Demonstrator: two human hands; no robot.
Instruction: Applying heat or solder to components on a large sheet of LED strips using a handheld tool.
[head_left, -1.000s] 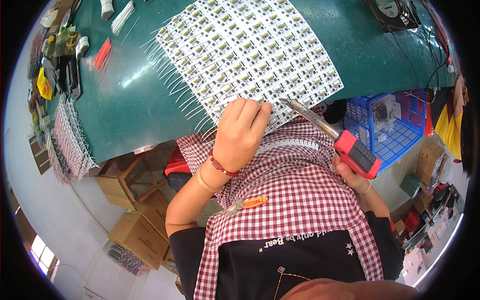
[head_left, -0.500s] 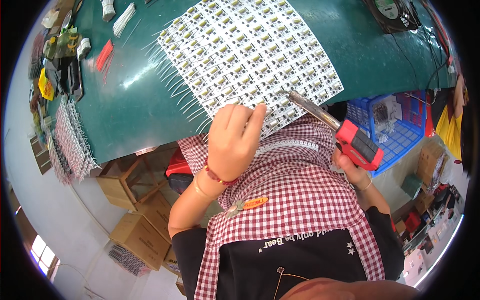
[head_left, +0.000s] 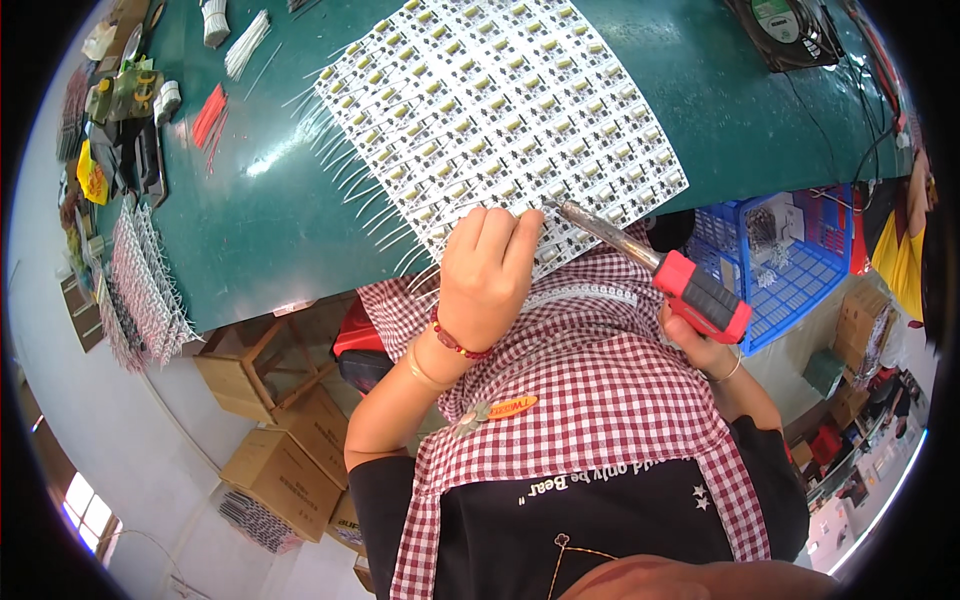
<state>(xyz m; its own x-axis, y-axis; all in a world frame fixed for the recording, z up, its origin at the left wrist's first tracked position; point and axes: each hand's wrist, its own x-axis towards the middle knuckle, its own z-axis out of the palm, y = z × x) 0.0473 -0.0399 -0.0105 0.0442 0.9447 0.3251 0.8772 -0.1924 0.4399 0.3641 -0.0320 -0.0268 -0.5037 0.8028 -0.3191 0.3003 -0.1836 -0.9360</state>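
Note:
A large white panel of small circuit boards (head_left: 590, 120) lies on the green table, its near corner reaching over the table edge toward my apron. Thin white wires (head_left: 365, 195) stick out from the panel's left side. My left hand (head_left: 487, 268) is over the panel's near part, fingers closed in a pinch; whatever they hold is hidden. A soldering iron (head_left: 703, 297) with a red and black handle is gripped in my right hand (head_left: 693, 345). Its metal tip points left and is at the panel, just right of my left fingertips.
Bundles of white wires (head_left: 247, 45) and red wires (head_left: 209, 115) lie on the table at the left. Twisted wire bundles (head_left: 140, 280) hang over its left edge. A black fan (head_left: 785, 30) stands at the far right. Below the table are a blue basket (head_left: 800, 290) and cardboard boxes (head_left: 280, 480).
My left hand has shifted slightly right and down along the panel. The soldering iron has moved left and a little down, so its tip is closer to my left fingers.

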